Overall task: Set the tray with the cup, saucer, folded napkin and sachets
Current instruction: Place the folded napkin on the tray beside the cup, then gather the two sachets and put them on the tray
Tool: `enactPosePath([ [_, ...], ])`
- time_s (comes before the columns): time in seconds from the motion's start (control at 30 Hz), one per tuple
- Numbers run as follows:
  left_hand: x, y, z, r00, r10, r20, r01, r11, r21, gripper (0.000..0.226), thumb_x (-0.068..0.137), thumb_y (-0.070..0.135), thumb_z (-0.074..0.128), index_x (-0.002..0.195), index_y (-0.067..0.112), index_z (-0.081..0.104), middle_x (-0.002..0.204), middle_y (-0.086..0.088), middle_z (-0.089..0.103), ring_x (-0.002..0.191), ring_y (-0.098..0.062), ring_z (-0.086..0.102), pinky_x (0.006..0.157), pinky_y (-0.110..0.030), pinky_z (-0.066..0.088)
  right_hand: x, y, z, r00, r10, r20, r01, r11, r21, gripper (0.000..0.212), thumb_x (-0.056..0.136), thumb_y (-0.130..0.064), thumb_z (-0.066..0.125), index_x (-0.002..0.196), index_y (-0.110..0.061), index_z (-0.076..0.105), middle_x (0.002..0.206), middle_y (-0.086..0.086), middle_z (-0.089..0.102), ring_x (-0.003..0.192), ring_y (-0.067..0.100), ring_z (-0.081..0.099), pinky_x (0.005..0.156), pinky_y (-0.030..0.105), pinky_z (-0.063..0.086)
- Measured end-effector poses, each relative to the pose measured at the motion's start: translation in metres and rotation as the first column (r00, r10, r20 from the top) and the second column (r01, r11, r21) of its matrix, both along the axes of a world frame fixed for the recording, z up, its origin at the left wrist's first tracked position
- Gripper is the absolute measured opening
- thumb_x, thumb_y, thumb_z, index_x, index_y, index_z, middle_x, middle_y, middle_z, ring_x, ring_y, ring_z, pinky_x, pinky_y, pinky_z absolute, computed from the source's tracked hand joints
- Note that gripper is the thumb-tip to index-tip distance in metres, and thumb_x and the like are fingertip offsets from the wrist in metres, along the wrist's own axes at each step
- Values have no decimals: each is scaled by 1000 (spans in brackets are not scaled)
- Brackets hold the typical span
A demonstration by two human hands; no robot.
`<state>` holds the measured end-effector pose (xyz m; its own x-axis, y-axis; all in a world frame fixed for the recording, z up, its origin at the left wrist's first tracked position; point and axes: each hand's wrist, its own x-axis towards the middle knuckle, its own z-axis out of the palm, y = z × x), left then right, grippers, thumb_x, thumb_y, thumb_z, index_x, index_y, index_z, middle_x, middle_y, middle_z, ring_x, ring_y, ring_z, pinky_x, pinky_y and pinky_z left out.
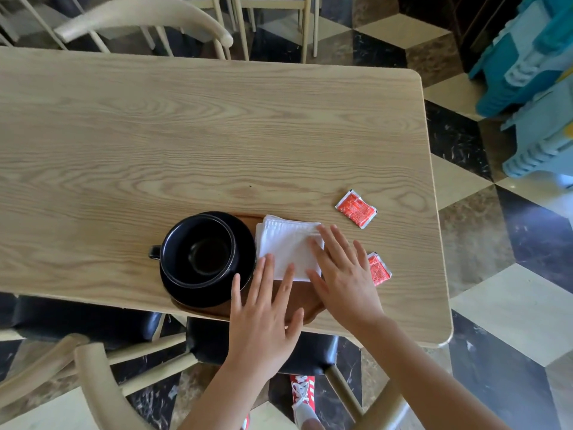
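Tray [305, 301], brown wood, is sitting at near edge of light wood-grain worktop [186, 135], mostly covered by items and hands. Black saucer [245, 252] is occupying tray's left part, w/ black cup [198, 251] standing upright on it, handle pointing left; cup interior is looking dark, contents not determinable. White folded napkin [286, 246] is lying flat on tray's right part, just beside saucer, edges stacked in layers at far-left corner.

Left hand [263, 318] is hovering or resting flat over tray's near side, fingers spread and extended, fingertips touching napkin's near edge; gripping nothing. Right hand [344, 274] is lying palm-down, fingers straight and splayed, covering napkin's right side; no grasp, pressing flat as far as visible.

Sachets: 2 red-and-white units, both off tray on bare worktop. Far sachet [356, 208] is lying well clear to the right of napkin, tilted diagonally. Near sachet [379, 269] is lying just beside right hand, partly hidden under its outer edge.

Surroundings: pale wooden chair [93, 383] w/ black seat is standing at near side; another chair [148, 17] at far side. Floor [496, 243] is showing cream, brown and black marble pattern. Red shoe [304, 392] w/ white laces is showing below worktop edge.
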<state>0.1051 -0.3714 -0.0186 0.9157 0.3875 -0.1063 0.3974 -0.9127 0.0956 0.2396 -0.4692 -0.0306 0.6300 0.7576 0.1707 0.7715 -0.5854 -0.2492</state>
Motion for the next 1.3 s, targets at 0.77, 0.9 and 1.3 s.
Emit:
enactPosePath([
  [0.77,131,-66,-1,993,-116,23,114,990,83,32,38,21,85,53,19,56,53,4,54,60,-20,54,64,-32,19,110,-23,20,766,-435,-473,445,890,-99,29,82,-24,62,106,-11,52,103,13,64,95,34,58,73,37,43],
  [0.9,132,-63,9,993,-91,74,98,990,-99,24,59,23,79,70,17,58,63,2,62,64,-23,59,63,-32,33,105,-54,41,604,-403,-688,600,798,59,25,80,-13,65,104,-16,57,89,2,67,76,19,57,61,27,41],
  [1.3,112,-22,179,820,561,110,-20,221,-975,17,89,7,54,80,21,60,60,11,66,60,-10,60,51,-18,45,70,-82,234,612,170,-772,530,636,560,9,84,-7,64,90,-4,69,80,23,67,68,23,53,64,31,43],
])
